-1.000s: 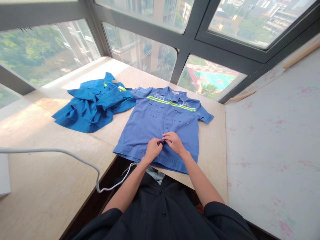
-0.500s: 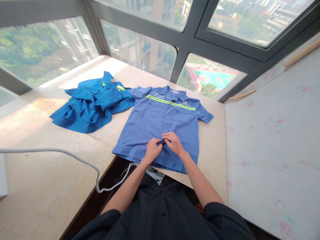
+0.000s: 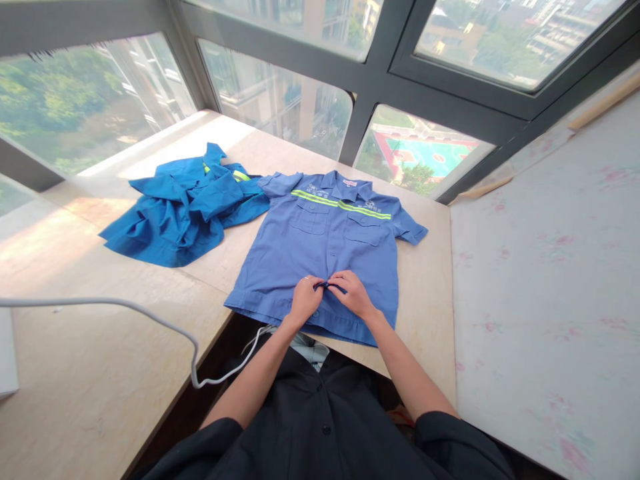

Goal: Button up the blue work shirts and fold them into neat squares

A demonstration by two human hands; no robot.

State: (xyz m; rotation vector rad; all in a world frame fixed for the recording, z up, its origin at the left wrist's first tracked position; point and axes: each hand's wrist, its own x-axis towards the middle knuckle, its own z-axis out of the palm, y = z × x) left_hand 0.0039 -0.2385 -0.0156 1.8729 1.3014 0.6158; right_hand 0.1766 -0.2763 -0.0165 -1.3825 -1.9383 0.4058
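Note:
A blue short-sleeved work shirt (image 3: 325, 230) lies front side up on the table, its collar toward the window. A yellow-green stripe crosses its chest above two flap pockets. Low on the front placket, my left hand (image 3: 306, 298) pinches the fabric edge between thumb and fingers. My right hand (image 3: 350, 292) is closed on the same placket just beside it, the fingertips of both hands nearly meeting. A dark folded strip of the cloth shows between them. Any button under the fingers is hidden. One button shows on the waistband below.
A crumpled brighter blue garment (image 3: 185, 207) with yellow-green stripes lies left of the shirt, touching its sleeve. A grey-white cable (image 3: 165, 325) crosses the table (image 3: 75, 373) and hangs over its front edge. Windows stand behind; a floral-patterned panel (image 3: 540, 287) borders the right.
My right hand has shifted slightly down, and its fingers have drawn in closer on the placket. More of the dark folded edge shows. My left hand has barely moved.

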